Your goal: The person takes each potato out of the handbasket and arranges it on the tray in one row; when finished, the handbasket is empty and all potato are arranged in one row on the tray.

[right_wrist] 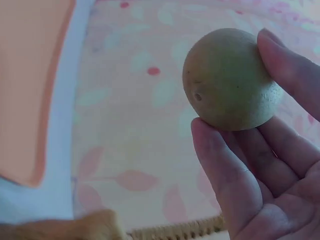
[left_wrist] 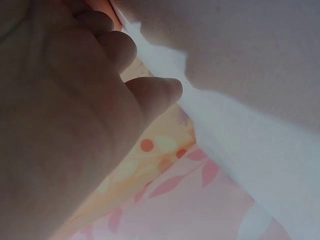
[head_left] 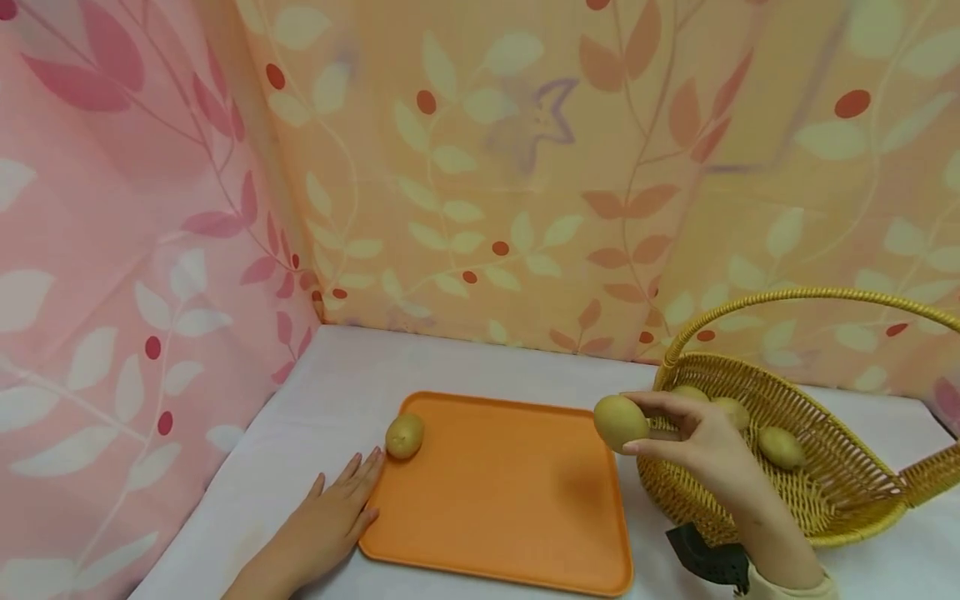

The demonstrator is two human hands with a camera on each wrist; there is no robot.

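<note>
Between thumb and fingers my right hand [head_left: 701, 437] holds a potato [head_left: 621, 422], raised over the right edge of the orange tray [head_left: 510, 492]. The right wrist view shows that potato [right_wrist: 230, 80] pinched at the fingertips, with a small dark eye on its skin. A second potato [head_left: 405, 436] lies in the tray's upper left corner. My left hand [head_left: 333, 508] rests flat with straight fingers at the tray's left edge, just below that potato. In the left wrist view the left hand [left_wrist: 75, 95] fills the left side.
A yellow wicker basket [head_left: 847, 417] with a tall arched handle stands on the right, several potatoes [head_left: 782, 447] inside it. The right forearm crosses its front rim. A white cloth covers the table [head_left: 285, 433]. Leaf-patterned curtains [head_left: 465, 167] hang behind and at the left.
</note>
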